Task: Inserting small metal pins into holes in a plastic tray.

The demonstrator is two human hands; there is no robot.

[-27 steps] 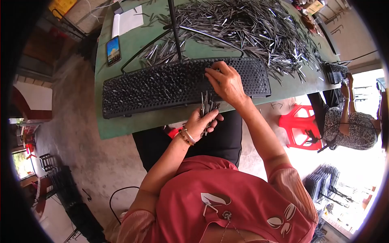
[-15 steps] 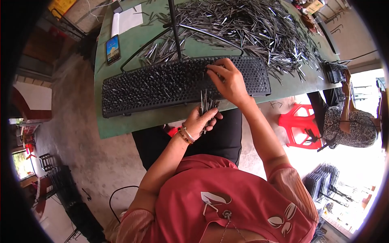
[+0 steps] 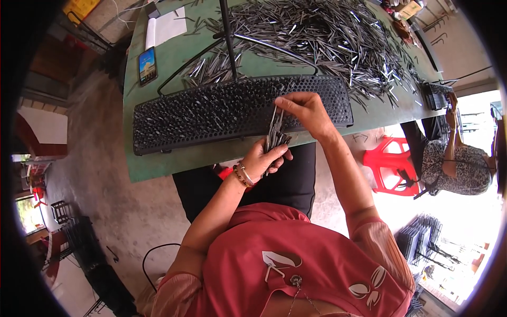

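My left hand (image 3: 262,159) is closed round a bundle of thin dark metal strips (image 3: 275,129), held upright just off the near edge of the black perforated tray (image 3: 327,100). The thumb and forefinger of my right hand (image 3: 310,112) pinch the upper end of a strip above that bundle. Strips stand packed in the tray's holes over its left and middle parts, while bare holes show toward the right end. A black stand (image 3: 231,47) with splayed legs rises behind the tray.
A large heap of loose strips (image 3: 327,37) covers the far side of the green table (image 3: 163,166). A phone (image 3: 148,65) and white paper (image 3: 168,25) lie at the far left. On the right are a red stool (image 3: 388,164) and another person (image 3: 457,164) beside a similar tray.
My right hand has drawn back from the tray's holes, toward me and slightly right, to the top of the bundle. My left hand has barely moved and keeps its hold.
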